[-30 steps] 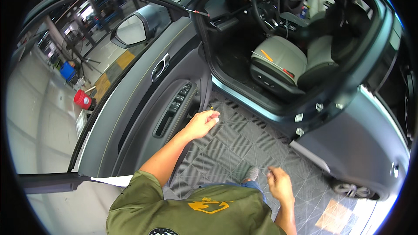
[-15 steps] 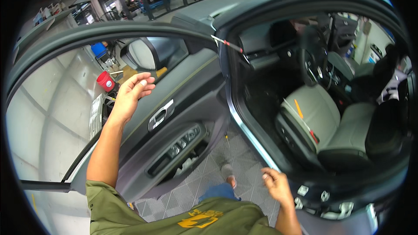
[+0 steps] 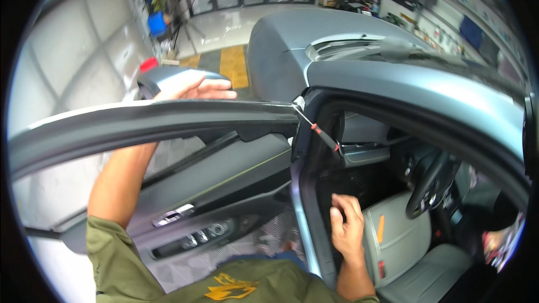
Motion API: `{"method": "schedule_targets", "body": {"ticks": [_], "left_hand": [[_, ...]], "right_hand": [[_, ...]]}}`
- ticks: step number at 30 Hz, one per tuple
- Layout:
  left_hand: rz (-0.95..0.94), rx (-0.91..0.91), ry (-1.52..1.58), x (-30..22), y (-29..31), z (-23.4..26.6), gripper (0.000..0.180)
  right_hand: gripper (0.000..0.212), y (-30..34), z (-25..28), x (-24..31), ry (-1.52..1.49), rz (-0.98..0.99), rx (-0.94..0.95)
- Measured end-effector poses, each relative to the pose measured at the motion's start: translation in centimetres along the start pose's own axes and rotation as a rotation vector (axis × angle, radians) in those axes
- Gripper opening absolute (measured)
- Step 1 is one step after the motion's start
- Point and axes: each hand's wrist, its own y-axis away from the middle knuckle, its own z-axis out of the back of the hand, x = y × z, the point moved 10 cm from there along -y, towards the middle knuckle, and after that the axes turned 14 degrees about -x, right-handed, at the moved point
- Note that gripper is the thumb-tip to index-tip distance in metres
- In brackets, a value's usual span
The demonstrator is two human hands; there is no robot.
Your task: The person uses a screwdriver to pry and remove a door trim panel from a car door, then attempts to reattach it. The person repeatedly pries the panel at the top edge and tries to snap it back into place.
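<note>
My left hand reaches through the window opening of the open car door. Its fingers are stretched out and hold nothing; the upper door frame hides part of the forearm. Close beside that hand is the side mirror. With fingers apart and slightly bent, my right hand hovers empty by the door opening, left of the grey seat. A screwdriver with a red and black handle slants between the door frame's corner and the front pillar.
An orange pry tool and a red-handled tool lie on the seat. The steering wheel stands beyond it. Ahead are the bonnet and windscreen; a pale wall runs along the left.
The view has tilted up toward the bonnet. My left hand has moved to the outer side of the door frame, and my right hand has risen toward the seat.
</note>
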Motion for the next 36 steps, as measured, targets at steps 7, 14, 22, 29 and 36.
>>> {"method": "schedule_targets", "body": {"ticks": [7,14,22,29,36], "left_hand": [[0.105,-0.058,-0.673,0.5,-2.9,-2.9,0.044],[0.324,-0.101,-0.836,1.8,-6.9,-4.2,0.042],[0.37,0.118,-1.248,3.7,-10.8,-6.0,0.047],[0.217,0.175,-1.435,4.0,-12.3,-7.9,0.028],[0.119,0.175,-1.5,4.1,-12.0,-8.9,0.014]], "right_hand": [[0.041,-11.5,-6.7,-0.5,0.084,0.287,0.143],[0.038,-13.9,-11.5,-4.4,0.015,0.129,0.333],[0.029,-14.5,-14.7,-6.2,-0.272,0.039,0.472],[0.023,-12.7,-16.0,-7.0,-0.402,-0.153,0.459],[0.021,-10.2,-16.9,-8.0,-0.554,-0.386,0.494]]}}
